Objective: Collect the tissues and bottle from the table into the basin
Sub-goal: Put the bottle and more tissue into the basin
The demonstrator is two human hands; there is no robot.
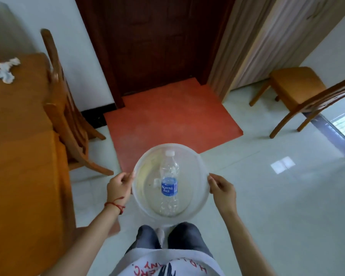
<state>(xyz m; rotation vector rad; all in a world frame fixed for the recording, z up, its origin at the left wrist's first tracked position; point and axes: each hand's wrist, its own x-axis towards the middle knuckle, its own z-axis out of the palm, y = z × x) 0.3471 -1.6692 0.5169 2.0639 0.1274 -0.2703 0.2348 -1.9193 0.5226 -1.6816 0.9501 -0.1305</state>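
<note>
A clear plastic basin [141,204] hangs in front of my body above the floor. My left hand [119,186] grips its left rim and my right hand [222,189] grips its right rim. Inside it lies an empty clear bottle [169,183] with a blue label and a white cap, its cap pointing away from me. Crumpled white tissues [4,70] lie on the orange-covered table [22,156] at the far left, well away from both hands.
A wooden chair [68,108] stands against the table's right side. Another wooden chair [301,94] stands at the right. A dark brown door [157,42] with a red mat [167,120] is straight ahead. The floor is pale, glossy tile.
</note>
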